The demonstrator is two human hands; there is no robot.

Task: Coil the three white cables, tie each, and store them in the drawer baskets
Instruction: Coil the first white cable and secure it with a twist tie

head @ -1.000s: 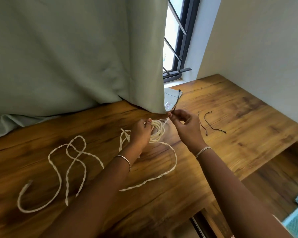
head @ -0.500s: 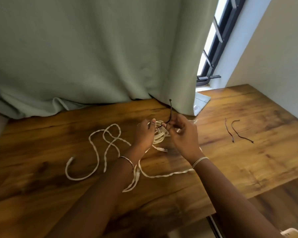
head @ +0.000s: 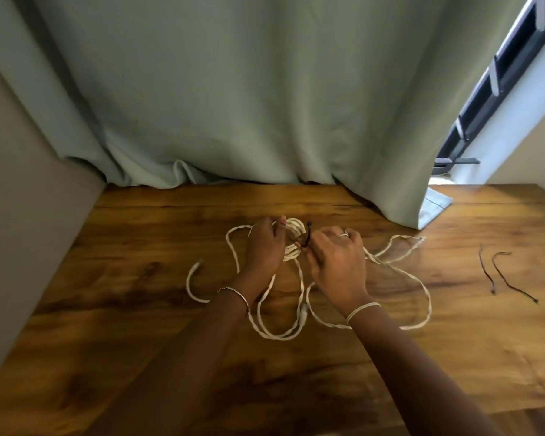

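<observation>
Loose white cable loops (head: 303, 309) are lying at 6 o'clock on the brown wooden desk (head: 139, 309). Just beyond, the left hand (head: 263, 247) is gripping a coiled white cable (head: 293, 228); the right hand (head: 337, 259) is pinching a thin black tie (head: 308, 234) against it.

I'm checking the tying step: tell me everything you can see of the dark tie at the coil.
The dark tie is a thin, black, wire-like strip. One end sticks up free; the rest bends down into the right hand, which pinches it beside the white coil held by the left hand. Whether it already wraps the coil is hidden.
</observation>
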